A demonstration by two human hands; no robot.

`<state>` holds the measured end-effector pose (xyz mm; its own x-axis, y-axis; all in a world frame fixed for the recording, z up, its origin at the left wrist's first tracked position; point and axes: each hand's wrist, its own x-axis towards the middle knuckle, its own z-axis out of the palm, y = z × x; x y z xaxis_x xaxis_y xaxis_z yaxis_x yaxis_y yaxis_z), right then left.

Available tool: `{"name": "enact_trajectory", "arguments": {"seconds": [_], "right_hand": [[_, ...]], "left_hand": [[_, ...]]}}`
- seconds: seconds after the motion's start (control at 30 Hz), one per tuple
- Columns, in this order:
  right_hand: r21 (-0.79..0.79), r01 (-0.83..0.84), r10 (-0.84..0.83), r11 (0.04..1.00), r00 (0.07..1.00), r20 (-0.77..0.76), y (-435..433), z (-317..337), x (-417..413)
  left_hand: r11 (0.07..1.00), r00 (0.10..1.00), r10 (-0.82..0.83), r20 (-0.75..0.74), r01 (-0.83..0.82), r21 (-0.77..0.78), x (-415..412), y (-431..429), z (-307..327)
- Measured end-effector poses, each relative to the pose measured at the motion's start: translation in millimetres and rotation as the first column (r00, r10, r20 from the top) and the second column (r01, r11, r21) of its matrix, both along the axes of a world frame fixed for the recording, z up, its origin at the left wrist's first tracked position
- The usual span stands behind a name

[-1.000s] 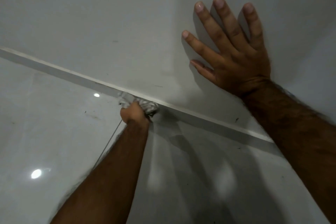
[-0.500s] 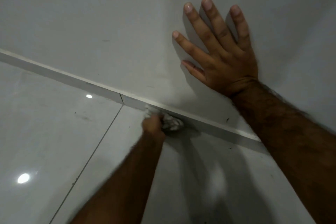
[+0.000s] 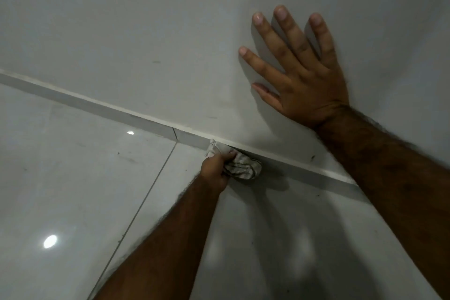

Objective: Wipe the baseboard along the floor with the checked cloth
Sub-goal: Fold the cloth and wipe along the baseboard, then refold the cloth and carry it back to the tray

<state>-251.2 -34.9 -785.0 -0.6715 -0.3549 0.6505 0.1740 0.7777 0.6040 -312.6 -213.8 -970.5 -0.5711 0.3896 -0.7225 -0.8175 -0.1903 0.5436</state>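
The left hand (image 3: 215, 169) is closed in a fist around the bunched checked cloth (image 3: 239, 165), pressing it against the baseboard (image 3: 102, 107) where the strip meets the floor (image 3: 73, 178). The right hand (image 3: 302, 78) lies flat on the wall (image 3: 146, 31) above and to the right, its fingers (image 3: 289, 34) spread apart and gripping nothing; both forearms are bare. Nothing in view serves as a container. The baseboard runs as a pale band from the upper left edge of the view down toward the right, where it passes behind the right forearm; a vertical joint (image 3: 174, 133) in it sits just left of the cloth, in line with a grout line (image 3: 146, 202) that crosses the glossy floor tiles. Most of the cloth bulges out to the right of the fist, with a small corner poking up against the top lip of the baseboard. To the left of the fist the strip lies bare along its whole visible run, and to the right a shorter bare stretch lies between the cloth and the right forearm. The floor in front is open, with two bright light reflections and a few dark specks; small marks dot the wall as well.
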Motion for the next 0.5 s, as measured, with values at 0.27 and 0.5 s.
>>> {"name": "enact_trajectory", "arguments": {"seconds": [0.27,0.5], "right_hand": [[-0.162,-0.005,0.066,0.987,0.925,0.374,-27.8,17.5,33.9],[-0.842,0.524,0.301,0.128,0.788,0.537,-77.6,87.0,67.8]], "left_hand": [[0.998,0.984,0.042,-0.173,-0.048,-0.027,4.4,-46.7,83.1],[0.967,0.988,0.009,-0.157,0.031,0.252,22.8,-56.3,225.8]]}}
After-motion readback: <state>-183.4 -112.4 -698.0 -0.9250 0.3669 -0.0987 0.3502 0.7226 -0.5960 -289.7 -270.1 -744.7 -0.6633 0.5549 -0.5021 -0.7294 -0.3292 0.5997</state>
